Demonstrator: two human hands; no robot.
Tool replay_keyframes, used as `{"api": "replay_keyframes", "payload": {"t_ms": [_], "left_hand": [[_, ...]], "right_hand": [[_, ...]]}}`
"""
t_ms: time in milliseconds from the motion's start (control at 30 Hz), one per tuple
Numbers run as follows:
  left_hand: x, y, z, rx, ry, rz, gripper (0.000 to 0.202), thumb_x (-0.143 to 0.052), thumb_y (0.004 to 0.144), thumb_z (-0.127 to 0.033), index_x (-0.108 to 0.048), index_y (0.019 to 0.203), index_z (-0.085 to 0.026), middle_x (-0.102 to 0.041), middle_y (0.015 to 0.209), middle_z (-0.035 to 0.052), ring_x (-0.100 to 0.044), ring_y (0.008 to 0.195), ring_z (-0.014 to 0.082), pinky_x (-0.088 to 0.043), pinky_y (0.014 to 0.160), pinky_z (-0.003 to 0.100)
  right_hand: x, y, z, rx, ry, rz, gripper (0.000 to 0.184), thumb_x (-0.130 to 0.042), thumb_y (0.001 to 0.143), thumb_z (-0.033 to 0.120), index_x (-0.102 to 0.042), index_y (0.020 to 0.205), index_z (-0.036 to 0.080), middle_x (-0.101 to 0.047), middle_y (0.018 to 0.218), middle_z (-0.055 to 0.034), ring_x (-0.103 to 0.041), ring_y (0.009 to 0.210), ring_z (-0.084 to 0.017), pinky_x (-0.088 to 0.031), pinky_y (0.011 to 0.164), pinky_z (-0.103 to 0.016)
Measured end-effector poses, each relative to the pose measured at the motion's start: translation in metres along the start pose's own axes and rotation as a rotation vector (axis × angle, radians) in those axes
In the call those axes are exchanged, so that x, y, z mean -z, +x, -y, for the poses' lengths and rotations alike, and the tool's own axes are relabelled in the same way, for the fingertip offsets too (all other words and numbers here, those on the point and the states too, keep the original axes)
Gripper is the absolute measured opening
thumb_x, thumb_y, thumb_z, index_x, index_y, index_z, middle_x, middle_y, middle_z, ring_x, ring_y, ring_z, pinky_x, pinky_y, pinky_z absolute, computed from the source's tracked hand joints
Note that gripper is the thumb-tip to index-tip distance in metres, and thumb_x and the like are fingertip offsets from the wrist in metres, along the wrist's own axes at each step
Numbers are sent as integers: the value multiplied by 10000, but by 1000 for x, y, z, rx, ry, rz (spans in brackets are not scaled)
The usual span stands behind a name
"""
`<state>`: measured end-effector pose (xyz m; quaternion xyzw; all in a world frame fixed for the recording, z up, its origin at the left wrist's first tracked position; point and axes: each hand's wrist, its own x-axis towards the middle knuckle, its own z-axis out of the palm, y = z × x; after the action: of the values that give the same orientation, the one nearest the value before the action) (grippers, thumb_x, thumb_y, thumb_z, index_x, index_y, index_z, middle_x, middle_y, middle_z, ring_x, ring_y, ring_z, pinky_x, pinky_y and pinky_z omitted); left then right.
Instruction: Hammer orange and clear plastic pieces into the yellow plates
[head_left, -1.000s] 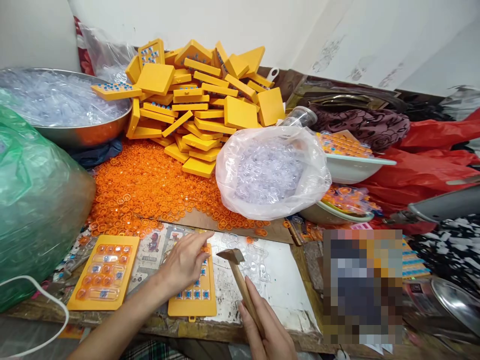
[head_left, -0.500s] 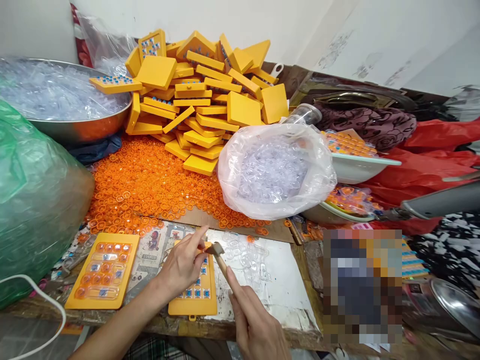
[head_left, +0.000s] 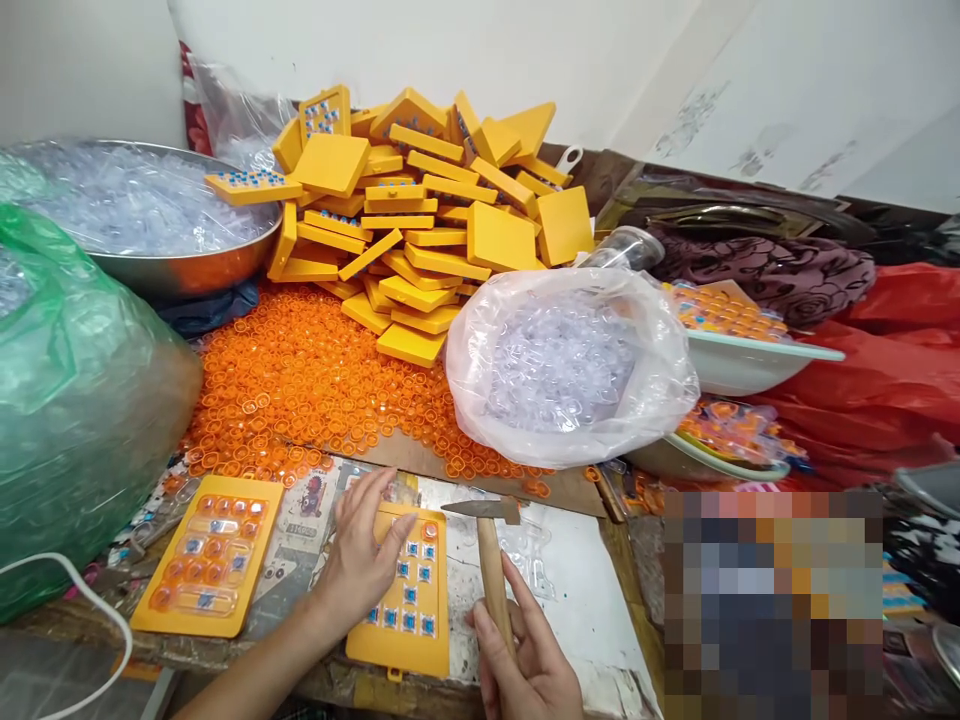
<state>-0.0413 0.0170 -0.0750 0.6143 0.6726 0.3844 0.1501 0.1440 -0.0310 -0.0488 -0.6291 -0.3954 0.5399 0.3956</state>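
On the near worktop [head_left: 640, 590], yellow panel [head_left: 411, 584] partly covered by left hand [head_left: 364, 545], thumb and fingers apart; right grip [head_left: 534, 655] clamped on hammer [head_left: 492, 565], just right of panel. Orange rings [head_left: 300, 390] heaped beyond; second panel [head_left: 206, 560] left.

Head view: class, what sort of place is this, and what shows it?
Probably a small assembly workshop: there is a heap of yellow panels, a spread of small orange pieces, and a hammer in the right hand.
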Motion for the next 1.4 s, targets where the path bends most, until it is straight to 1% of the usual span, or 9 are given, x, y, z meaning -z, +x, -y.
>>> {"api": "replay_keyframes", "payload": {"t_ms": [233, 367, 533, 633, 700, 767, 833, 1033, 1400], "left_hand": [[10, 72, 14, -43, 242, 51, 251, -449, 889, -154, -698, 875, -173, -688, 909, 105, -578, 903, 263, -445, 823, 423], [4, 79, 13, -52, 250, 120, 246, -451, 882, -162, -695, 910, -178, -680, 831, 83, -589, 840, 231, -456, 794, 369], [-1, 78, 17, -65, 240, 209, 275, -402, 893, -153, -676, 864, -173, -646, 827, 57, -594, 779, 184, -469, 725, 295], [1, 79, 16, -83, 250, 236, 265, -402, 865, -117, -657, 804, -155, -612, 844, 81, -576, 770, 203, -462, 689, 309], [8, 74, 11, -105, 241, 243, 264, -394, 857, -97, -651, 839, -149, -603, 859, 95, -571, 801, 223, -465, 702, 329], [18, 62, 3, -141, 216, 251, 287, -376, 873, -96, -631, 995, -152, -610, 897, 96, -569, 866, 235, -475, 747, 346], [29, 41, -4, -198, 148, 278, 328, -383, 900, -126, -548, 1180, -171, -626, 947, 85, -573, 908, 224, -487, 787, 345], [34, -14, -6, -285, -89, 289, 477, -441, 923, -156, -330, 1384, -205, -658, 1006, 81, -612, 920, 211, -520, 846, 374], [18, -23, 10, -231, -228, 186, 579, -511, 900, -172, -288, 1428, -246, -682, 946, 45, -656, 880, 180, -559, 818, 344]], "right_hand": [[-2, 8, 0, 50, -78, -61, 719, -622, 796, 492, -388, 1419, 220, -668, 749, -12, -453, 409, -89, -382, 337, -201], [-6, 13, -11, 232, -264, -53, 736, -682, 737, 426, -430, 1396, 218, -689, 1057, -86, -630, 695, -175, -518, 509, -246], [-7, 22, -15, 340, -407, -14, 749, -684, 725, 359, -413, 1411, 229, -670, 1146, -108, -480, 451, -97, -520, 492, -275], [-4, 22, -12, 365, -441, 5, 717, -677, 747, 370, -429, 1403, 222, -663, 1161, -115, -550, 494, -119, -539, 514, -278], [-1, 17, -10, 421, -441, 23, 644, -641, 798, 364, -443, 1394, 223, -650, 1188, -110, -672, 723, -178, -574, 653, -283], [4, 8, -9, 504, -421, 34, 536, -567, 869, 315, -451, 1387, 241, -612, 1256, -94, -663, 997, -208, -551, 835, -298], [7, -2, -8, 583, -417, 23, 466, -503, 912, 260, -463, 1376, 268, -578, 1308, -75, -638, 1074, -203, -515, 921, -316], [5, -15, 2, 730, -569, 184, 492, -456, 930, 181, -416, 1404, 304, -622, 1231, -57, -618, 1101, -181, -506, 918, -276], [6, -20, 6, 807, -771, 192, 469, -389, 947, 162, -432, 1402, 271, -690, 1029, -79, -692, 768, -108, -535, 624, -133]]}}
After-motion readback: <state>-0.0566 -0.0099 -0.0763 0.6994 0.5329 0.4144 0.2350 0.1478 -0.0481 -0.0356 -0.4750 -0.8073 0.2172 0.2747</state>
